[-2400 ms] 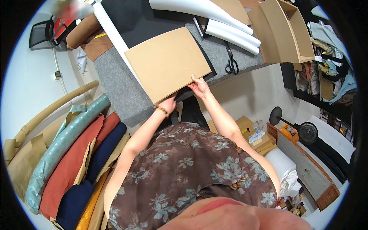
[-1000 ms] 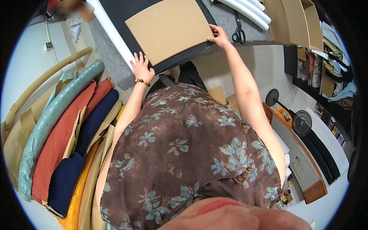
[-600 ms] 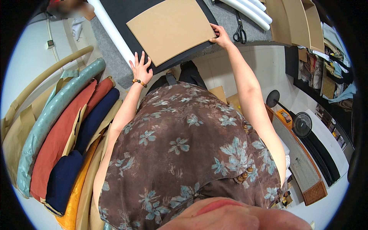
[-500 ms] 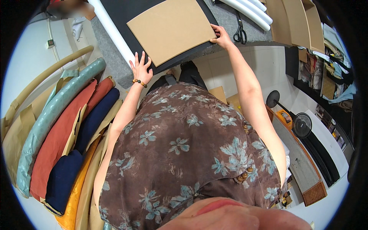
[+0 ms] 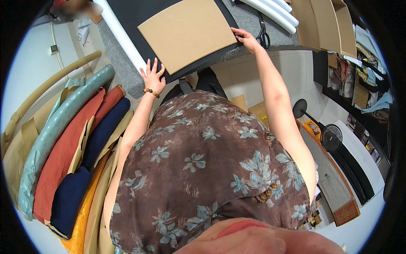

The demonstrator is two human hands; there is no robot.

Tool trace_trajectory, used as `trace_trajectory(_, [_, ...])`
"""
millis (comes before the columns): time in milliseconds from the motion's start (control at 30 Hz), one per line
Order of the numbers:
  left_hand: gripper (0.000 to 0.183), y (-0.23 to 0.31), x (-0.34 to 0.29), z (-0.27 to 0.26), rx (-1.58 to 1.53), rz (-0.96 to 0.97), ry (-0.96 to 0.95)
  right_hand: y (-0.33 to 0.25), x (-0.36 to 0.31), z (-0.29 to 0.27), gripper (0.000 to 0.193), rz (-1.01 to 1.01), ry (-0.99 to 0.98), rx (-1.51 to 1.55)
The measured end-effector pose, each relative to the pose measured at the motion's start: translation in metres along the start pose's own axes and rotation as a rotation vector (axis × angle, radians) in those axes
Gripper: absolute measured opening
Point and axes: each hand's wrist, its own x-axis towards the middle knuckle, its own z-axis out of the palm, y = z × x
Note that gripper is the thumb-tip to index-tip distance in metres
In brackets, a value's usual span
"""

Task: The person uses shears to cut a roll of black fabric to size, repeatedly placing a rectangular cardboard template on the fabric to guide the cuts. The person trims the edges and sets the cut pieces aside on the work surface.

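Observation:
A flat tan board [image 5: 186, 34], slightly flared in shape, lies on a black sheet [image 5: 139, 40] at the near edge of the grey-topped table. My left hand [image 5: 153, 78] rests open, fingers spread, by the board's near left corner. Its fingertips are at the black sheet's edge, next to the end of a long white roll [image 5: 122, 36]. At the board's right edge, close to the near right corner, the fingers of my right hand [image 5: 249, 41] are drawn together on the rim. Its thumb is partly tucked under the fingers.
Black-handled scissors [image 5: 263, 36] lie just right of my right hand. Several white rolls [image 5: 270, 15] sit beyond them, near cardboard pieces [image 5: 323, 25]. Coloured fabric rolls [image 5: 67, 148] lean at my left. A black fan [image 5: 331, 137] stands at lower right.
The right thumb has shifted away from the board's near right corner, up toward the fingers. The left hand remains spread, in nearly the same place; the view has shifted slightly.

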Motion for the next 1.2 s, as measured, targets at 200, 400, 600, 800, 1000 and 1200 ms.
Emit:
trace_trajectory(200, [0.055,0.002,0.003,-0.001,-0.003,0.016,0.008,0.013,0.003,0.000,0.054,-0.070,0.060,-0.009])
trace_trajectory(400, [0.056,-0.002,-0.001,0.001,0.009,0.014,0.001,0.006,0.005,0.005,0.052,-0.072,0.071,-0.051])
trace_trajectory(600, [0.056,0.003,0.001,-0.002,0.009,0.015,-0.011,0.014,0.004,0.004,0.049,-0.046,0.125,-0.020])
trace_trajectory(800, [0.056,0.004,0.002,-0.004,0.013,0.006,-0.043,0.017,0.005,0.004,0.048,-0.034,0.146,0.018])
trace_trajectory(1000, [0.054,0.005,0.003,-0.001,0.030,-0.017,-0.025,0.017,0.003,0.008,0.043,-0.022,0.191,-0.092])
trace_trajectory(1200, [0.041,0.000,0.004,0.015,-0.129,-0.072,0.161,0.024,-0.037,-0.042,0.026,-0.133,1.007,-0.821])
